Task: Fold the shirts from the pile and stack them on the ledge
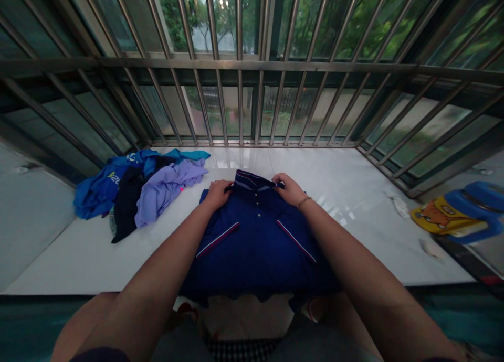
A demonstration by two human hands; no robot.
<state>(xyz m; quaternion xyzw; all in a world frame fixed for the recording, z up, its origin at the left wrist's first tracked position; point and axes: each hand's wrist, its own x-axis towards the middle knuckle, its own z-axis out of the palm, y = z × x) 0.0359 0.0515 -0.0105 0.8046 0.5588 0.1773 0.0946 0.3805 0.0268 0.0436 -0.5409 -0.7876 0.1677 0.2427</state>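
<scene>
A navy blue polo shirt (255,252) lies spread front side up on the white ledge, collar toward the window and hem hanging over the near edge. Its sleeves, edged in white and red, lie across the front, and small buttons run below the collar (254,180). My left hand (218,194) is closed on the shirt's left shoulder beside the collar. At the right shoulder, my right hand (290,190) pinches the fabric between thumb and fingers. Some fingertips of both hands are hidden by the cloth.
Crumpled clothes in blue, black and lilac (165,194) are heaped on the left of the white ledge (354,215). A yellow and blue container with a handle (452,212) stands at the right edge. Metal window bars (260,65) enclose the far side.
</scene>
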